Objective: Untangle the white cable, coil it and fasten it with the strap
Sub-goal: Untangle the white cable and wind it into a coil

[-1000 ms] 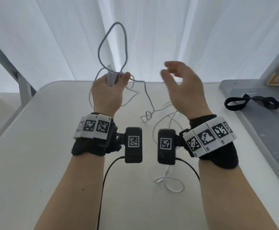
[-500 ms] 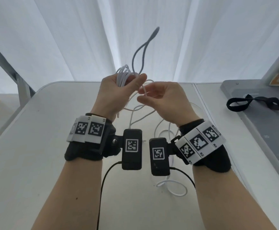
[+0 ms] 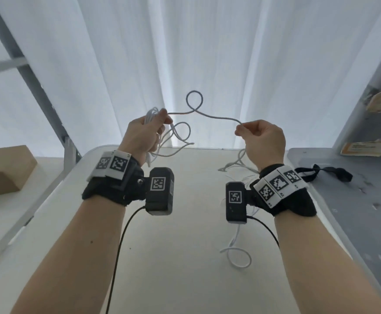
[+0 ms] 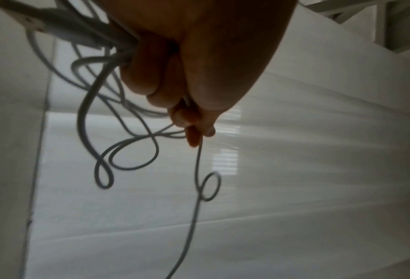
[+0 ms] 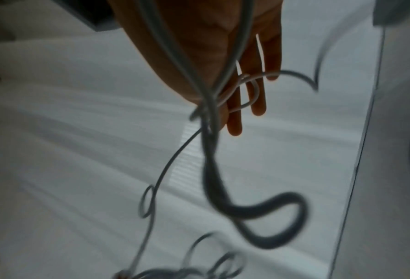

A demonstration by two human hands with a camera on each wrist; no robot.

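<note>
The white cable stretches in the air between both hands, with one small round loop standing up in the middle. My left hand grips a bundle of gathered turns, and its plug end sticks out near the wrist. My right hand pinches the cable between thumb and fingertips. More slack hangs below the right hand and lies on the table, ending in a loop near me. The black strap lies on the grey surface to the right, untouched.
The white table is below my forearms. A grey worn surface adjoins it on the right, with an orange label behind. A cardboard box sits at the left. White curtains hang behind, and a metal frame leans at the left.
My hands have risen and moved apart. The right hand, which was close to the left, has drawn a length of cable out to the right. The tall loop has shrunk to a small ring.
</note>
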